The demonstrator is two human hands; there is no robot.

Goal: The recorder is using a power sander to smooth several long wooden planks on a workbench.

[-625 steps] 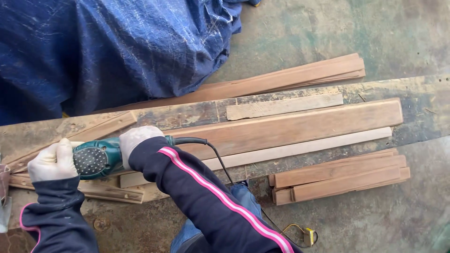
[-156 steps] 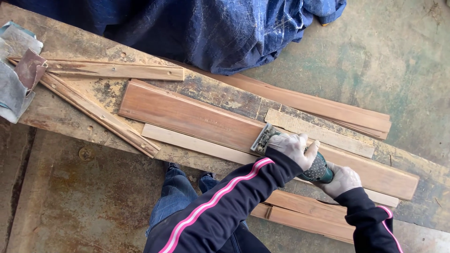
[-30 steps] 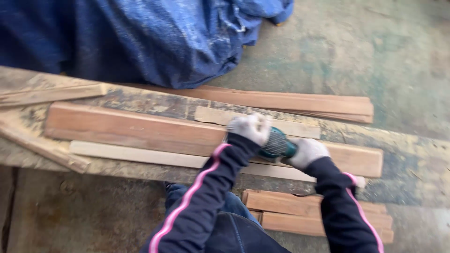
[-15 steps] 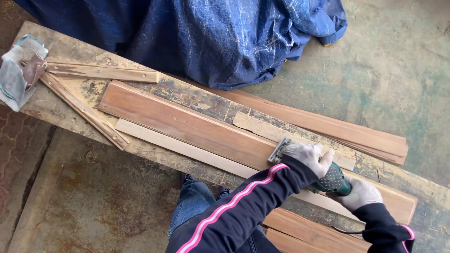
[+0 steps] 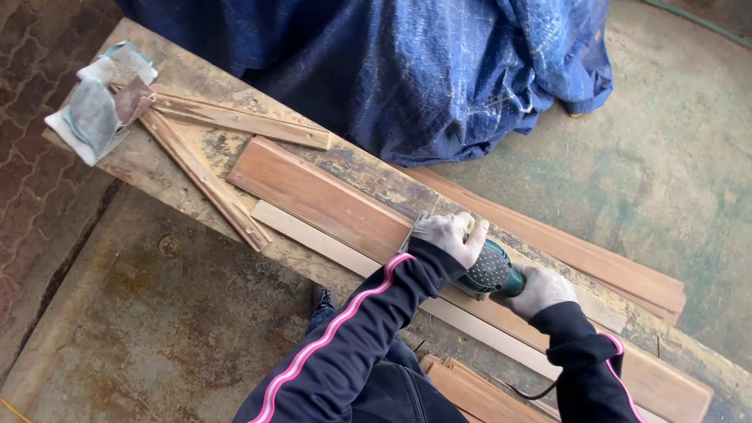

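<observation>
mid-board (image 5: 329, 205), sander (image 5: 487, 270) in both hands

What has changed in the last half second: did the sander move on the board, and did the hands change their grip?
The green sander has slid leftward along the reddish board, away from its right end. Both gloved hands keep their hold: left hand on the front, right hand on the rear. The board and pale strip lie as before.
</observation>
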